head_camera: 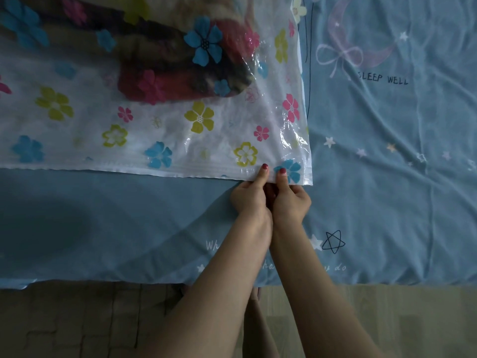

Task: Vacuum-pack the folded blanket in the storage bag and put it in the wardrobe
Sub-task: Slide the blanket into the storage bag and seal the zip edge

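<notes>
Hands (pixel 271 197) pinching storage bag (pixel 154 140) near edge.

Storage bag (pixel 160 135) laid flat on bed sheet (pixel 387 177), over left and far part of bed. Folded blanket (pixel 165 60) held inside bag, toward far end. Bag's near edge pinched at its right corner by left hand (pixel 249 196) and right hand (pixel 291 200), set side by side and touching (thumbs on top, fingers hidden underneath). Floor (pixel 77 321) seen below bed's near edge.
</notes>
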